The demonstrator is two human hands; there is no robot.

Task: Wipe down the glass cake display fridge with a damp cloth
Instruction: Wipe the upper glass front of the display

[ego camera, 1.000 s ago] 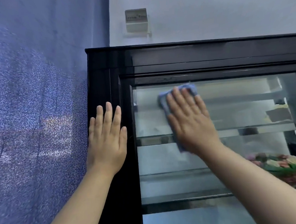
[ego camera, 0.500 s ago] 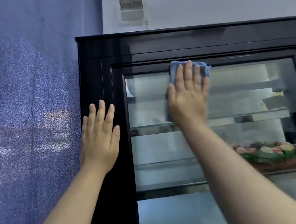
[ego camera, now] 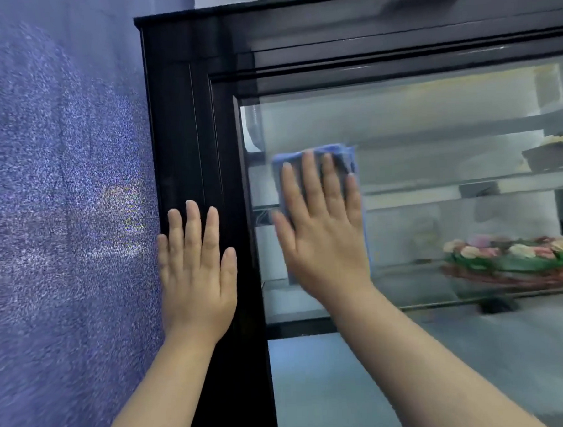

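Observation:
The cake display fridge has a black frame (ego camera: 184, 120) and a large glass front (ego camera: 432, 133). My right hand (ego camera: 323, 230) lies flat on the left part of the glass, fingers spread, and presses a blue cloth (ego camera: 344, 153) against the pane. The cloth shows above the fingertips and along the hand's right edge. My left hand (ego camera: 196, 266) rests flat and open on the black left post of the frame, holding nothing.
A speckled blue wall (ego camera: 61, 208) stands close to the fridge's left side. Behind the glass are shelves, a cake topped with flowers (ego camera: 510, 253) at the right, and a dark tray (ego camera: 551, 155) on the shelf above it.
My right hand with the cloth went up to the top edge of the glass, then came back down and left. The left hand has stayed on the frame. The view has shifted closer.

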